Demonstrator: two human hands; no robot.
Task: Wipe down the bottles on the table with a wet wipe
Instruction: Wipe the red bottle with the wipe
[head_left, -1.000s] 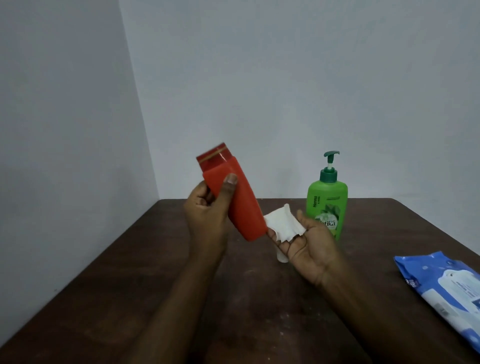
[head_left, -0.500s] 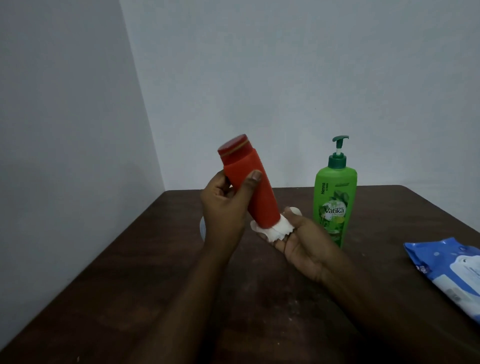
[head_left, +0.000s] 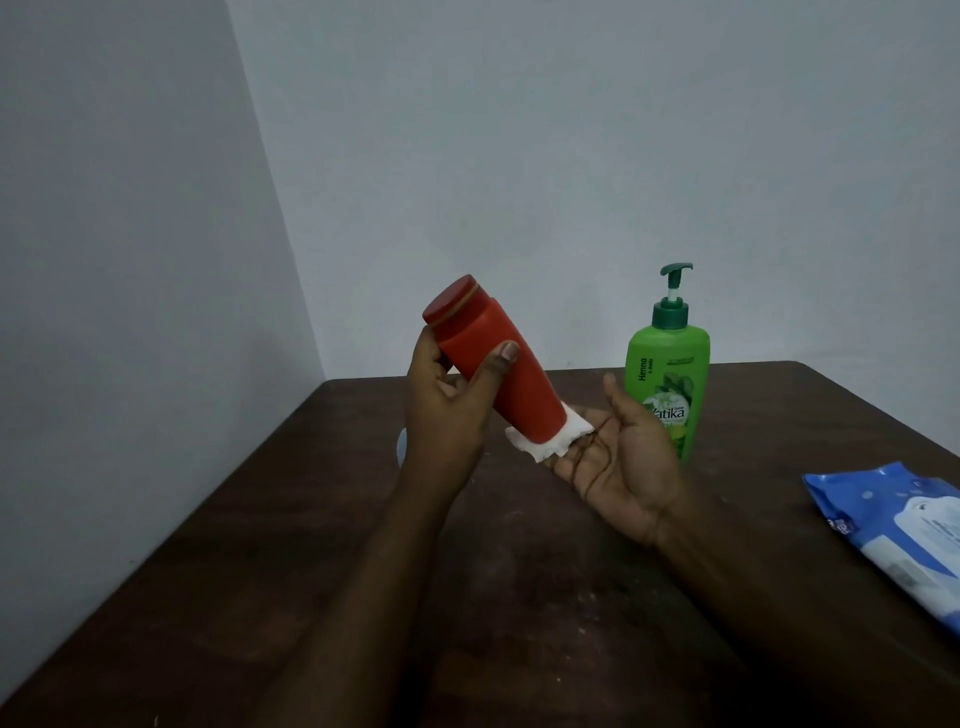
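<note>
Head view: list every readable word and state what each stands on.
"Henna": green pump bottle, running up its side.
"Vatika": same bottle's front label, first letter partly hidden by the right hand.
Smaller print on that bottle and on the blue wipes pack: too blurred.
No text shows on the red bottle.

The place appeared to be a plain room in a home. A smooth pale grey painted side wall (head_left: 130, 260) met a matching back wall (head_left: 571, 156) in a corner. A dark brown wooden table (head_left: 311, 571), its top scuffed and flecked with pale marks, sat pushed into that corner. Household toiletries pointed to domestic use: a green plastic pump bottle (head_left: 670, 379) labelled "Vatika" and "Henna" stood upright on the table, a soft blue and white pack of wet wipes (head_left: 904, 530) lay near the right edge, and a red plastic bottle with a round red cap (head_left: 524, 400) was held above the tabletop.
</note>
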